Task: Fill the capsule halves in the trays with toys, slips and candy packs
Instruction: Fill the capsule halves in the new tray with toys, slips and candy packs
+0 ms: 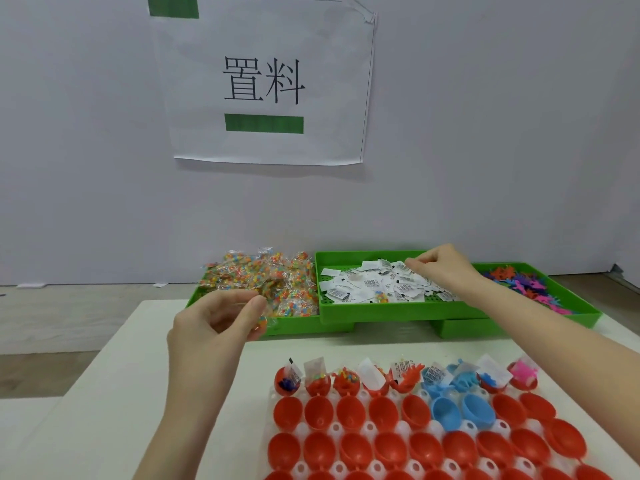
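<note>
Ahead, white table [194, 344], pale wall [485, 133].

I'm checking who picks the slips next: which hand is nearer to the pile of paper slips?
Right. The right hand is over the paper slips in the middle green tray, fingertips touching them. The left hand is off to their left, holding a candy pack.

Both forearms are bare to the frame edge, the left hand [211, 320] and right hand [438, 268] ungloved, ringless.
</note>
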The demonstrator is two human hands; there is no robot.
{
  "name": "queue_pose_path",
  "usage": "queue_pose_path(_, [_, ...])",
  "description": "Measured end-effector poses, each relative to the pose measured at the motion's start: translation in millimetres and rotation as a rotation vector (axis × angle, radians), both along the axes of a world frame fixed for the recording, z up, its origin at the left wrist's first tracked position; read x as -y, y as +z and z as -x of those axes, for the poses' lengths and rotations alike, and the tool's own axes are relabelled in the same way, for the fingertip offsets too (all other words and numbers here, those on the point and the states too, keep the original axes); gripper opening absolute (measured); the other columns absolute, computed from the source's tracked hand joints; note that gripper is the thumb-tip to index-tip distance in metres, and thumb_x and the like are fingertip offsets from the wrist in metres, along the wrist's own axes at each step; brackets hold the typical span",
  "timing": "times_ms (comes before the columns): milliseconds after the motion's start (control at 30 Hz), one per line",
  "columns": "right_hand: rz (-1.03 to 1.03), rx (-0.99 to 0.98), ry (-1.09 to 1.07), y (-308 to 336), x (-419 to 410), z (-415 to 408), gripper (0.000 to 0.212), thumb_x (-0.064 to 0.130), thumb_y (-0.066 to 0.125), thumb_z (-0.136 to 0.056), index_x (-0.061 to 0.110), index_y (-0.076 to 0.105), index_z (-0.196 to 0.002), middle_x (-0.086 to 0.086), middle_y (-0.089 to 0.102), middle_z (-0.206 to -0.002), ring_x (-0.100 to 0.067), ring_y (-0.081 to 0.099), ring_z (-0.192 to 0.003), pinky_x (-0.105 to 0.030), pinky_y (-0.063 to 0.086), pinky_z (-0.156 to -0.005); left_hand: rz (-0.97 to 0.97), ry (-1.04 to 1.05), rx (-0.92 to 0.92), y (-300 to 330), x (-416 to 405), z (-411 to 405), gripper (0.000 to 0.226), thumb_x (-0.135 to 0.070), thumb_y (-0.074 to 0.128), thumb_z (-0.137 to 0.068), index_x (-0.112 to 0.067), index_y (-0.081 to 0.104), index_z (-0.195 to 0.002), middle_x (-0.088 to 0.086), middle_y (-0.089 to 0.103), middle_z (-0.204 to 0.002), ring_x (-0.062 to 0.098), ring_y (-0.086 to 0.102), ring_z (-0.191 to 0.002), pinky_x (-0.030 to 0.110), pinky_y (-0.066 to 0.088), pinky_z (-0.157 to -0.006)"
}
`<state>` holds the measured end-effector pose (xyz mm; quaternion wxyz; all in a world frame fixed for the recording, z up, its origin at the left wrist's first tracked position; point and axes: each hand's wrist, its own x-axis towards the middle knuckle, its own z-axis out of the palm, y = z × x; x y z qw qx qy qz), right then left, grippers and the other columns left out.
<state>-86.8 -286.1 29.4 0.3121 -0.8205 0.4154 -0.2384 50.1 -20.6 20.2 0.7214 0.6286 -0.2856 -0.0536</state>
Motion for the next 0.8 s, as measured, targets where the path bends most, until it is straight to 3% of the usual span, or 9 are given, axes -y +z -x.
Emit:
queue_pose_path(67, [0.115,-0.009,0.032,1.0,-0.2,2.7,0.028,0.025,0.054,-0.092,0.006,0.065,-0.110,-0.014,0.065,-0.079,-0.027,0.058,-0.071,-0.032,0.044,-0.072,-0.001,-0.009,-0.001,0.1,0.3,1.2,0.013,-0.007,0.068,-0.078,-0.017,0.067,-0.071,-0.006,0.070,-0.062,0.004,0.063,-0.055,0.008,0.047,-0.050])
queue_pose_path(167, [0.201,0.080,0.004,8.0,3.0,7.2,0.031,0.026,0.046,-0.095,0.010,0.056,-0.120,-0.001,0.058,-0.095,-0.006,0.049,-0.071,-0.027,0.037,-0.075,-0.012,-0.027,0.000,1.2,1.1,4.7,0.014,-0.006,0.068,-0.078,-0.018,0.066,-0.070,-0.006,0.069,-0.060,0.005,0.064,-0.055,0.007,0.046,-0.050])
queue_pose_path(300, [0.340,-0.306,0.018,12.5,8.8,14.8,0.029,0.029,0.037,-0.099,0.012,0.056,-0.113,-0.006,0.063,-0.106,-0.021,0.054,-0.090,-0.031,0.041,-0.075,-0.026,-0.044,0.005,3.8,1.9,9.0,0.019,-0.004,0.066,-0.080,-0.020,0.065,-0.070,-0.003,0.067,-0.065,0.013,0.064,-0.063,0.005,0.044,-0.048])
queue_pose_path(433, [0.417,-0.251,-0.018,15.3,9.1,16.3,0.032,0.027,0.034,-0.099,0.009,0.060,-0.103,-0.007,0.064,-0.089,-0.024,0.055,-0.080,-0.030,0.038,-0.065,-0.060,-0.073,0.007,3.7,3.0,9.8,0.019,-0.001,0.063,-0.082,-0.018,0.065,-0.073,0.001,0.067,-0.072,0.017,0.064,-0.068,0.005,0.044,-0.050])
queue_pose_path(600, [0.324,-0.343,0.020,12.9,8.8,14.1,0.030,0.008,0.035,-0.095,0.003,0.060,-0.110,-0.006,0.063,-0.116,-0.026,0.058,-0.097,-0.034,0.045,-0.081,-0.083,-0.095,0.018,4.4,2.1,8.7,0.021,-0.001,0.064,-0.082,-0.019,0.065,-0.073,0.001,0.067,-0.072,0.016,0.064,-0.069,0.005,0.045,-0.051])
queue_pose_path(633, [0.303,-0.357,0.031,11.4,9.4,14.6,0.029,0.006,0.035,-0.094,0.001,0.060,-0.109,-0.006,0.065,-0.111,-0.025,0.060,-0.090,-0.034,0.047,-0.079,-0.083,-0.095,0.018,4.7,1.6,8.3,0.020,-0.001,0.064,-0.081,-0.019,0.065,-0.073,0.002,0.067,-0.072,0.016,0.064,-0.068,0.005,0.045,-0.051])
queue_pose_path(700, [0.235,-0.360,0.063,8.5,9.6,16.5,0.023,0.011,0.040,-0.096,0.007,0.060,-0.106,0.000,0.064,-0.084,-0.012,0.056,-0.062,-0.027,0.042,-0.060,-0.085,-0.096,0.015,4.4,1.4,7.7,0.020,-0.001,0.064,-0.081,-0.019,0.065,-0.073,0.002,0.067,-0.071,0.016,0.064,-0.068,0.005,0.045,-0.051])
queue_pose_path(800, [0.185,-0.312,0.102,5.9,7.2,18.2,0.023,0.021,0.044,-0.097,0.010,0.060,-0.108,-0.006,0.063,-0.076,-0.017,0.051,-0.058,-0.028,0.038,-0.056,-0.118,-0.105,0.026,3.3,1.7,8.3,0.020,-0.002,0.065,-0.081,-0.020,0.065,-0.074,0.001,0.068,-0.072,0.014,0.065,-0.066,0.007,0.048,-0.053])
